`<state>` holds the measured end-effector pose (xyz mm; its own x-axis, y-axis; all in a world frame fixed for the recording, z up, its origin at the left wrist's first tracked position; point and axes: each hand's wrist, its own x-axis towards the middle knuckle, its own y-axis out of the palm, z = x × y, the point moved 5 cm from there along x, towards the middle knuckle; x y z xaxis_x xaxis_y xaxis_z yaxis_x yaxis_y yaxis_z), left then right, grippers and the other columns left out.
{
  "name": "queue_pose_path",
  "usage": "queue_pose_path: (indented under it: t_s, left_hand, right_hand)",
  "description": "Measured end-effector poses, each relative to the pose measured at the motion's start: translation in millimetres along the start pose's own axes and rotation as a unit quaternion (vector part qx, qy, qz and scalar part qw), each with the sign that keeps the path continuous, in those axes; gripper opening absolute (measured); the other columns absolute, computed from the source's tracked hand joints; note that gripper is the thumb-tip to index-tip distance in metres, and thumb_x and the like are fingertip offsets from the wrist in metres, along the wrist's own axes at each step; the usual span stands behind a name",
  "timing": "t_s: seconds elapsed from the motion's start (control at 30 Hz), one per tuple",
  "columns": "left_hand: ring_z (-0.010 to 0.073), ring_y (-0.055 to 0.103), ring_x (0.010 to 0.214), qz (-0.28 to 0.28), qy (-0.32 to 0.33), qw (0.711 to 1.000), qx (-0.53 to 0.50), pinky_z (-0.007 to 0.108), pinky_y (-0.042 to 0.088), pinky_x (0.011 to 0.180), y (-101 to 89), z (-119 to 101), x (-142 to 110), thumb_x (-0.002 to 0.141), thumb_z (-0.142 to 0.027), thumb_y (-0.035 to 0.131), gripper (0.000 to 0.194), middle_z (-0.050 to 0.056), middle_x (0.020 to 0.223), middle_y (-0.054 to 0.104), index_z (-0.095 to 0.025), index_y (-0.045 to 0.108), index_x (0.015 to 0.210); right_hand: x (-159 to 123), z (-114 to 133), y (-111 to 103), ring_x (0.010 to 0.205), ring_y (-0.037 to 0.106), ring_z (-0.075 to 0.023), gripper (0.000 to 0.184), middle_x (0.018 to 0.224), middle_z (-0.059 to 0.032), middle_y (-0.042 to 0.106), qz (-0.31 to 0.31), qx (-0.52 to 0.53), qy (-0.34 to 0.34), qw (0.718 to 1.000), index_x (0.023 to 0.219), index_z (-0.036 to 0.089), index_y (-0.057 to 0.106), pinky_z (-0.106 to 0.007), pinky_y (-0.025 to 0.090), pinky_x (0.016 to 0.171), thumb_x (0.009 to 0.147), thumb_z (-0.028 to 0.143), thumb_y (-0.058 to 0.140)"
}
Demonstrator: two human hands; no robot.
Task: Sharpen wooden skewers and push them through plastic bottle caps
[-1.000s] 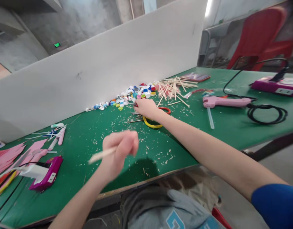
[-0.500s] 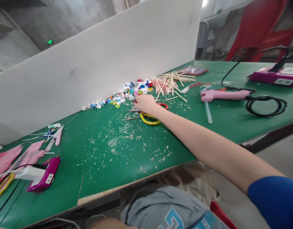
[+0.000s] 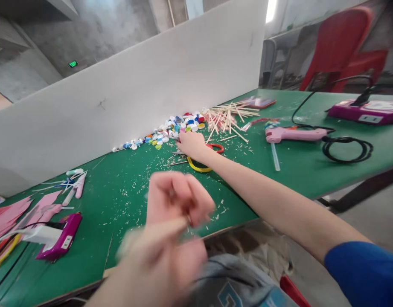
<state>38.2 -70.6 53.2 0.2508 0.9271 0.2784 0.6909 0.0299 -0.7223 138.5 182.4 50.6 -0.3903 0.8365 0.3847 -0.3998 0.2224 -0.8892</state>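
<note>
- Right hand [image 3: 191,144]: fingers curled downward, just beside the edge of the bottle caps [image 3: 164,133]; whether it grips anything, impossible to tell.
- Directly below that hand, one pair of scissors [image 3: 199,165] with red and yellow handles, lying flat on the green worktable [image 3: 135,189].
- Left hand [image 3: 173,200]: smeared by motion blur above the table's near edge, with a pale strip [image 3: 151,232] at the fingers; open or closed, impossible to tell.
- Bottle caps, too many to count, heaped against the white partition [image 3: 119,106], beside a loose pile of wooden sticks [image 3: 230,119].
- Sawdust-like shavings [image 3: 141,192] scattered across the table.
- One pink glue gun [image 3: 295,134], with one clear glue stick [image 3: 275,156] just beside it.
- Two magenta power strips [image 3: 57,237] [image 3: 364,113], at opposite ends of the table; markings too small to read.
- Green exit sign [image 3: 73,64]: lit, its writing illegible.
- Grey garment [image 3: 234,285] below the table, with partly hidden blue lettering.
</note>
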Motion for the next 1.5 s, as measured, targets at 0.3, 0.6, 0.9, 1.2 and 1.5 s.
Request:
queue_pose_path:
  t_s: [0.3,0.6,0.9,1.2,1.5]
  left_hand:
    - [0.0176,0.049,0.083,-0.064,-0.037,0.958,0.278,0.035,0.043,0.078,-28.9,118.1,112.5,0.088,-0.017,0.026,0.024,0.010,0.097,0.052,-0.016,0.045,0.103]
    - [0.0215,0.048,0.089,-0.052,0.030,0.866,0.497,0.035,0.035,0.077,-36.8,120.1,99.9,0.093,-0.024,0.034,0.033,0.007,0.095,0.062,-0.025,0.056,0.117]
    - [0.0194,0.046,0.086,-0.004,0.094,0.889,0.449,0.033,0.036,0.076,-33.8,108.8,99.8,0.089,-0.015,0.036,0.029,0.005,0.088,0.062,-0.020,0.064,0.093]
    - [0.0211,0.047,0.092,-0.075,0.156,0.841,0.512,0.039,0.036,0.088,-31.4,97.6,95.7,0.090,-0.020,0.041,0.025,0.004,0.089,0.065,-0.023,0.063,0.102]
    - [0.0226,0.044,0.110,-0.350,0.152,0.882,0.277,0.047,0.038,0.102,-63.6,81.6,81.6,0.081,-0.019,0.052,0.032,0.008,0.111,0.050,-0.024,0.051,0.112]
  right_hand:
    - [-23.2,7.2,-9.6,0.067,0.057,-0.0176,0.031,0.091,-0.0093,0.066,0.093,0.034,-0.141,0.985,0.112,0.016,0.049,-0.028,0.038,0.057,0.094,0.042,0.043]
    - [-35.6,17.1,-13.1,0.060,0.052,-0.0162,0.033,0.078,-0.0055,0.063,0.129,-0.002,-0.212,0.969,0.100,0.019,0.050,-0.027,0.030,0.050,0.098,0.046,0.031]
    - [-50.6,22.3,-3.5,0.061,0.053,-0.0141,0.025,0.083,-0.0043,0.064,0.164,-0.016,-0.264,0.950,0.099,0.020,0.053,-0.026,0.030,0.050,0.094,0.042,0.043]
    - [-66.1,51.2,0.3,0.059,0.049,-0.0130,0.029,0.076,-0.0052,0.065,0.138,-0.045,-0.328,0.934,0.099,0.019,0.059,-0.027,0.024,0.054,0.095,0.040,0.040]
    - [-65.6,51.8,1.3,0.059,0.049,-0.0119,0.021,0.076,-0.0043,0.064,0.128,-0.063,-0.342,0.929,0.095,0.019,0.060,-0.027,0.022,0.053,0.092,0.027,0.040]
